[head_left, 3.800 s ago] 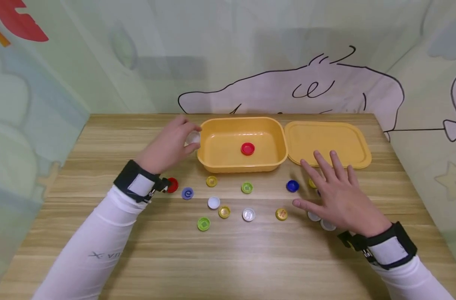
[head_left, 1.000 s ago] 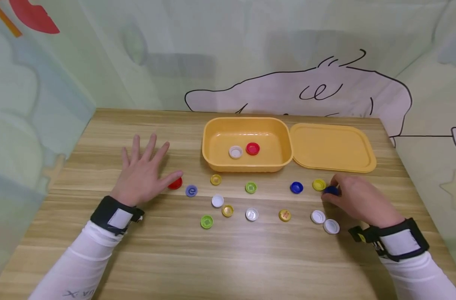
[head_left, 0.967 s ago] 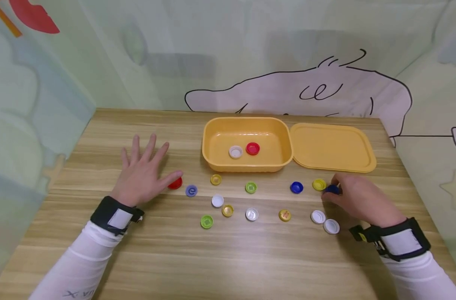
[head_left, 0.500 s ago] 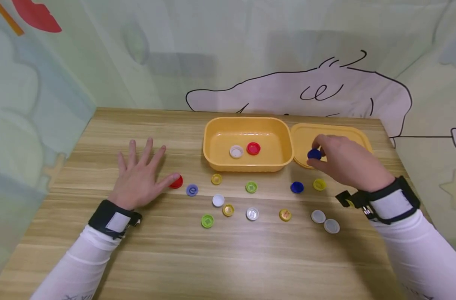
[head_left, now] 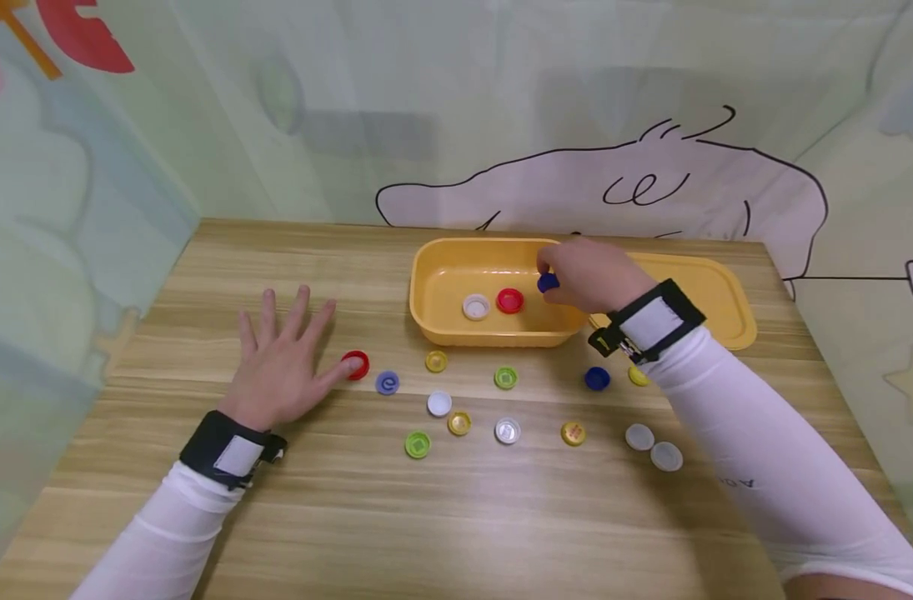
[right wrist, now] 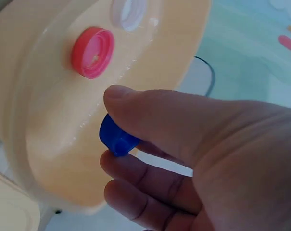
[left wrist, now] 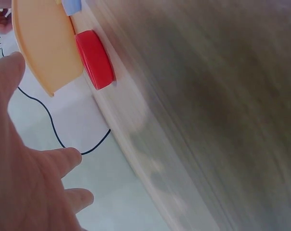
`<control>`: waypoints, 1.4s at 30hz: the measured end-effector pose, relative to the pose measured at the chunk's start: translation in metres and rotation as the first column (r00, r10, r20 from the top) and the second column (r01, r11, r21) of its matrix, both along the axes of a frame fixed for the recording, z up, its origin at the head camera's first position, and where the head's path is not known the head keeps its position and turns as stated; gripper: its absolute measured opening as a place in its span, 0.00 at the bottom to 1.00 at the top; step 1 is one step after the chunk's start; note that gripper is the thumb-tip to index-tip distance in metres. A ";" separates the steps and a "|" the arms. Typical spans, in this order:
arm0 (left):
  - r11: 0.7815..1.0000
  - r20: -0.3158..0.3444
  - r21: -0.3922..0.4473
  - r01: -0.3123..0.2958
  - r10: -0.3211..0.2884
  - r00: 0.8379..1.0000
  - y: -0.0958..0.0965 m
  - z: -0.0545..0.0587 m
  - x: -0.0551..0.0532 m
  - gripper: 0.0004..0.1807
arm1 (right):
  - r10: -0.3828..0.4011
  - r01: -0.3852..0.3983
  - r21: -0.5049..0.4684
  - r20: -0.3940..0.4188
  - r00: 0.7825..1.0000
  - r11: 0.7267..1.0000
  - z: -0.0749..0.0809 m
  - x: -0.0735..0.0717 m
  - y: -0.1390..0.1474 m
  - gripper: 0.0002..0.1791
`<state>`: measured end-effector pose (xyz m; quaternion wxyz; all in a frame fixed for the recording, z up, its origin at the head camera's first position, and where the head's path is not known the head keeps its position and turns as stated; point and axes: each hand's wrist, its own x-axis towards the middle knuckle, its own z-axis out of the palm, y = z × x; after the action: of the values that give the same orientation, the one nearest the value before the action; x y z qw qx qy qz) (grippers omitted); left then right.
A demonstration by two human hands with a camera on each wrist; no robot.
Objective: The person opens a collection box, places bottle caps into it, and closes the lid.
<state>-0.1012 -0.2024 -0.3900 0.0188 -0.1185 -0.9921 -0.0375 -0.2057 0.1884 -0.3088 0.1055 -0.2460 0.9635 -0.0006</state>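
Observation:
A dark blue bottle cap (right wrist: 117, 136) is pinched between the thumb and fingers of my right hand (head_left: 594, 273), over the right end of the yellow box (head_left: 494, 338). Inside that box lie a red cap (head_left: 510, 301) and a white cap (head_left: 476, 307), apart from the one I hold. My left hand (head_left: 279, 371) is spread with straight fingers at the left of the table. Its thumb tip overlaps another red cap (head_left: 359, 363) in the head view; in the left wrist view this red cap (left wrist: 95, 60) stands clear of the fingers.
A yellow lid (head_left: 707, 292) lies right of the box, partly behind my right wrist. Several loose caps are scattered before the box, among them a blue cap (head_left: 597, 378), a green cap (head_left: 418, 444) and a white cap (head_left: 666, 456). A printed cloth wall (head_left: 494, 100) stands behind the table.
The white cap went from my left hand into the box. My right hand picked up the dark blue cap at the right and carried it left over the box. The left hand moved down-left and spread.

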 end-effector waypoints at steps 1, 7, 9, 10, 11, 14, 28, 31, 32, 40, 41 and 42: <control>1.000 0.000 -0.001 -0.002 0.002 1.000 0.000 0.000 0.000 0.50 | 0.000 0.000 0.005 0.001 1.000 1.000 -0.003 -0.002 -0.002 0.17; 1.000 0.000 -0.004 -0.010 0.010 1.000 0.000 -0.003 0.002 0.51 | 0.013 -0.013 0.049 -0.014 1.000 0.999 -0.017 -0.011 -0.009 0.15; 1.000 -0.005 -0.008 -0.009 0.009 1.000 0.000 -0.004 0.003 0.51 | 0.013 -0.012 0.060 -0.011 1.000 0.998 -0.019 -0.013 -0.010 0.16; 1.000 -0.007 -0.009 -0.009 0.009 1.000 0.000 -0.004 0.003 0.51 | 0.008 -0.008 0.060 -0.005 1.000 0.998 -0.020 -0.013 -0.010 0.17; 1.000 -0.010 -0.010 -0.009 0.009 1.000 0.000 -0.005 0.003 0.51 | 0.003 -0.003 0.058 0.002 1.000 0.998 -0.020 -0.013 -0.010 0.17; 1.000 -0.011 -0.008 -0.008 0.007 1.000 0.000 -0.006 0.004 0.51 | -0.007 0.006 0.045 0.010 1.000 0.999 -0.020 -0.012 -0.008 0.20; 1.000 -0.007 0.004 -0.001 0.001 1.000 0.000 0.001 0.005 0.50 | -0.075 0.074 -0.078 -0.006 0.997 0.994 0.016 0.022 0.037 0.26; 1.000 -0.011 0.007 0.004 -0.004 1.000 0.000 0.002 0.004 0.50 | -0.097 0.096 -0.079 -0.010 0.995 0.992 0.021 0.035 0.052 0.27; 1.000 -0.012 0.008 0.006 -0.006 1.000 0.000 0.002 0.004 0.49 | -0.102 0.101 -0.074 -0.016 0.995 0.992 0.022 0.040 0.057 0.27; 1.000 -0.005 0.000 0.000 0.000 1.000 0.000 0.003 0.004 0.50 | -0.133 0.132 -0.053 -0.014 0.991 0.990 0.013 0.072 0.088 0.30; 1.000 -0.004 0.000 0.000 0.000 1.000 0.001 0.003 0.004 0.50 | -0.139 0.139 -0.052 -0.004 0.990 0.989 0.010 0.075 0.090 0.30; 1.000 -0.004 -0.002 0.000 0.000 1.000 0.001 0.002 0.004 0.50 | -0.146 0.146 -0.050 0.008 0.989 0.988 0.007 0.077 0.093 0.30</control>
<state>-0.0976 -0.2015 -0.3877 0.0209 -0.1188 -0.9920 -0.0365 -0.1285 0.2813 -0.3018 0.1009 -0.1772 0.9784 -0.0331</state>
